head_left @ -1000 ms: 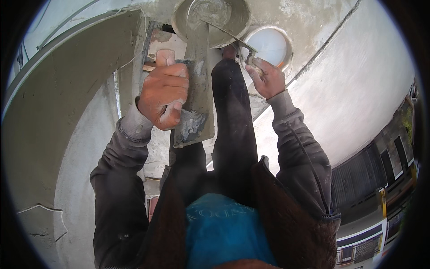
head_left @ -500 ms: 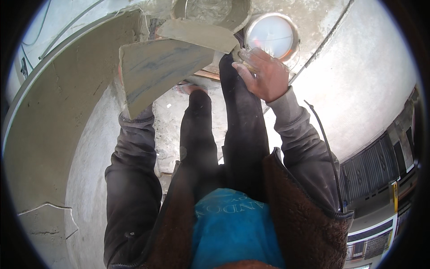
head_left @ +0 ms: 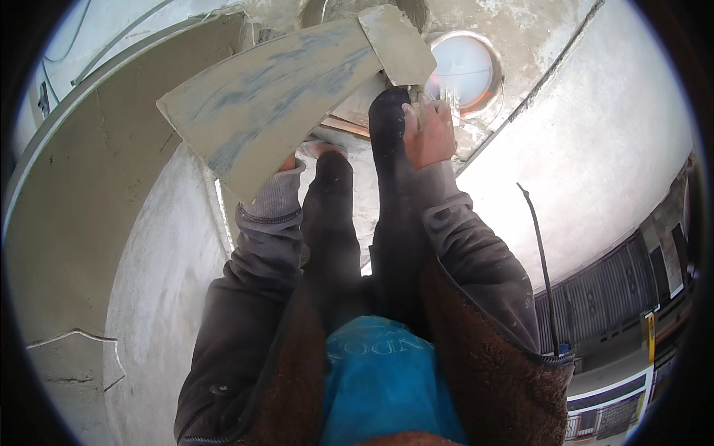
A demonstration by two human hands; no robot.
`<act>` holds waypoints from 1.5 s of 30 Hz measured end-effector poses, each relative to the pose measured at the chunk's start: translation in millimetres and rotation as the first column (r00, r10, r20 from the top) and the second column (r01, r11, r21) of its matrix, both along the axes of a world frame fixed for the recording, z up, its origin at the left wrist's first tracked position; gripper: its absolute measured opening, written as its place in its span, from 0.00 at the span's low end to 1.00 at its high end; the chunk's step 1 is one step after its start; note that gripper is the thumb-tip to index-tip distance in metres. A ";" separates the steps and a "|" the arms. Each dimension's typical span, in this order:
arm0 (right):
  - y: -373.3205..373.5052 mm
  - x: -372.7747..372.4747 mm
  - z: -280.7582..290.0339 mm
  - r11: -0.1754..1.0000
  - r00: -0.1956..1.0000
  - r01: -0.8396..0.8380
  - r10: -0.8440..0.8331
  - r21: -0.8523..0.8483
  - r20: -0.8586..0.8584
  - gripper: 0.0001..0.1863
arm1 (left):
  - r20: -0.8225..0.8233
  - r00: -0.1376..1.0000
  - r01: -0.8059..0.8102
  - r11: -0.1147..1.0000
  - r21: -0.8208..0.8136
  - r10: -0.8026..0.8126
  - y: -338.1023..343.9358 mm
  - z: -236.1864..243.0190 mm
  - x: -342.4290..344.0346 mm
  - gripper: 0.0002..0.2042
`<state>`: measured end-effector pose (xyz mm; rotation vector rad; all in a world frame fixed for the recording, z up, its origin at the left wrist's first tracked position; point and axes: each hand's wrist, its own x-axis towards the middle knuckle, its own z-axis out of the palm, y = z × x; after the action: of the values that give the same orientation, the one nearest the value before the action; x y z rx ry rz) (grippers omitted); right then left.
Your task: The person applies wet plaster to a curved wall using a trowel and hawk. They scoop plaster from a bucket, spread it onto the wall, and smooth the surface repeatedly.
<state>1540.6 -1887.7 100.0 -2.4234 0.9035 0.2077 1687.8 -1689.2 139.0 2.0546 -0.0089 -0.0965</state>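
Note:
A large flat plastering board [head_left: 268, 93], smeared with wet grey plaster, is held out in front of me, tilted. My left hand [head_left: 288, 162] is under it; only a bit of skin above the cuff shows and the fingers are hidden. A plastering trowel [head_left: 398, 46] with a grey-coated rectangular blade overlaps the board's far right end. My right hand [head_left: 431, 135] is closed round its handle, by my dark-trousered knee. Just beyond that hand stands a round bucket [head_left: 497, 78] of cloudy whitish water.
At the top edge, a second round container [head_left: 416, 13] is partly covered by the trowel. A curved grey plastered wall [head_left: 71, 223] runs along the left. To the right are a pale surface [head_left: 587, 126] and a thin black rod [head_left: 537, 245]. A wooden strip [head_left: 346, 126] lies beyond my feet.
The board has swung round and my left arm has moved right. The trowel blade has turned from lying crosswise to a steeper angle and moved right. My right hand has shifted slightly nearer.

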 end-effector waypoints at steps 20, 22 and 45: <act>18.2 12.7 140.2 0.741 0.972 -0.169 0.016 0.650 0.234 0.16 | -0.083 0.996 -0.004 0.965 -0.261 -0.019 -20.5 14.7 -6.8 0.12; 33.6 13.0 149.1 0.749 0.937 -0.302 0.121 0.590 0.327 0.14 | -0.087 0.996 -0.052 0.970 -0.238 0.032 -23.2 6.9 -16.1 0.13; -26.0 40.4 8.3 0.910 0.940 -0.224 0.296 0.349 -0.169 0.21 | -0.141 0.988 0.007 0.916 -0.401 -0.070 32.0 28.1 15.3 0.12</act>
<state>1581.1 -1913.6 108.2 -2.2270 0.5717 0.6812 1703.1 -1657.1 167.1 1.6328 0.0240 -0.2560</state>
